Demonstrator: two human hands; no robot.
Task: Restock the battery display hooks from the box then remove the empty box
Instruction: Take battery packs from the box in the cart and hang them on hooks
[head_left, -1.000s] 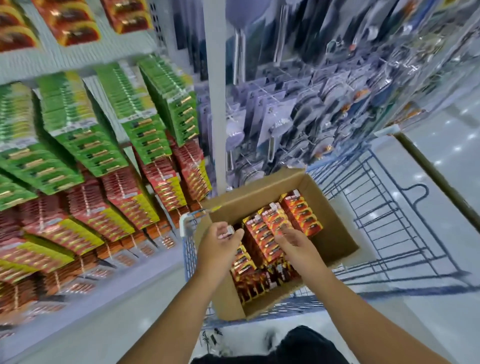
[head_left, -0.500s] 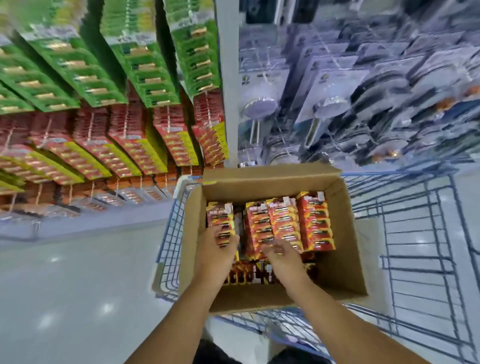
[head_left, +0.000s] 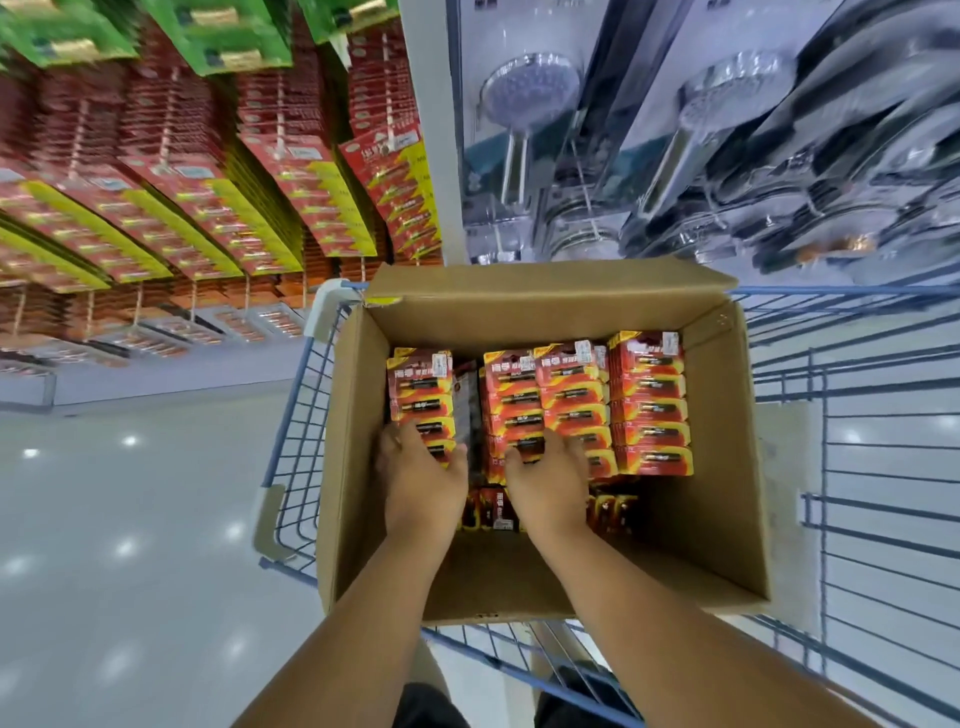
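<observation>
An open cardboard box (head_left: 727, 467) sits in a blue wire cart (head_left: 291, 415). Inside it, several stacks of red-and-yellow battery packs (head_left: 649, 410) stand in a row along the far side, with more packs lying below them. My left hand (head_left: 421, 478) grips the near end of the leftmost stack (head_left: 418, 384), fingers on top and thumb at its right side. My right hand (head_left: 545, 480) curls over the near end of a middle stack (head_left: 514, 400). The battery display hooks (head_left: 311, 197) hang full of red-and-yellow packs at the upper left.
Green battery packs (head_left: 228, 36) hang above the red ones. A white upright (head_left: 431, 130) separates them from packaged shower heads (head_left: 530, 88) on the right. Glossy grey floor (head_left: 130, 519) lies left of the cart. The cart's wire base extends right of the box.
The view has swung down and closer over the box. Both hands have reached further in. My left hand has gone from one small pack to gripping the leftmost stack.
</observation>
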